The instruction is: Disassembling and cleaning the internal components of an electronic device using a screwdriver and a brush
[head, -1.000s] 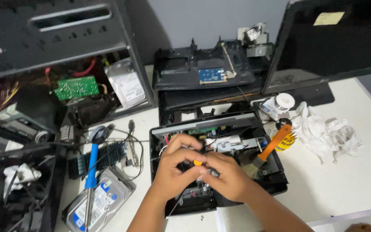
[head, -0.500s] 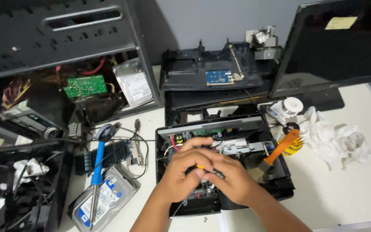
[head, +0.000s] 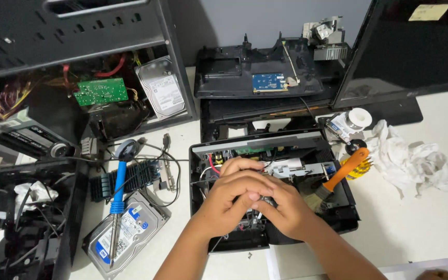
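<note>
Centrally, both hands meet over the opened black plastic device chassis lying near the front edge of the white table. Left hand curled, fingers bent down and closed over something small inside the chassis; what it grips is hidden, cannot tell. Right hand pressed against the left, fingers folded in tight, thumb tucked under the left fingers; its hold also hidden. Red and white wires show just left of the hands inside the chassis.

Right of the hands: orange-handled brush lying tilted across the chassis edge. Further right, crumpled white cloth on the table. Left of the chassis: blue-handled soldering iron resting on a silver hard drive with blue label. Far left: open black computer tower case with a green circuit board inside. Far right: dark flat monitor, upright.
</note>
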